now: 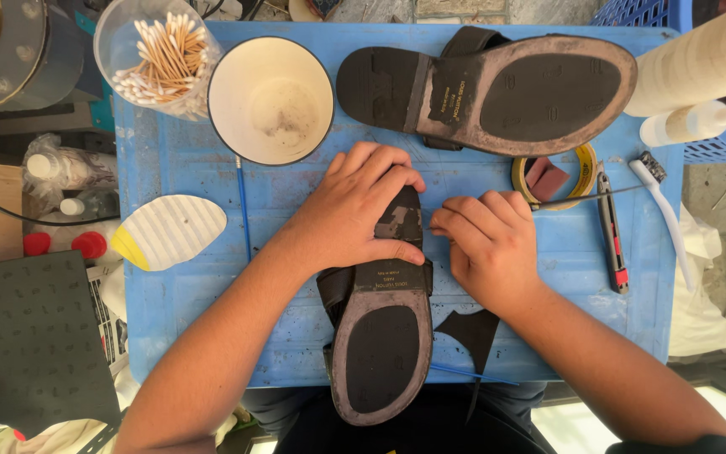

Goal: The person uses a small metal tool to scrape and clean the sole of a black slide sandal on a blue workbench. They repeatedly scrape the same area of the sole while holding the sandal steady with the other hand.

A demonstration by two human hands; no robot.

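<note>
Pressing the near sandal down under the clenched left hand, right hand pinching at its sole edge, likely needing a steady peel.

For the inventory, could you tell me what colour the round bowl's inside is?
Cream, with a dark rim; head view.

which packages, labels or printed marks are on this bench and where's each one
Stamped mark: small pale print on the dark sandal sole under the left hand.
Second stamped mark: pale, on the upturned sandal at the top.
Clear tub: round, cotton swabs inside, top left.
White squeeze bottle: far right, plain.
</note>
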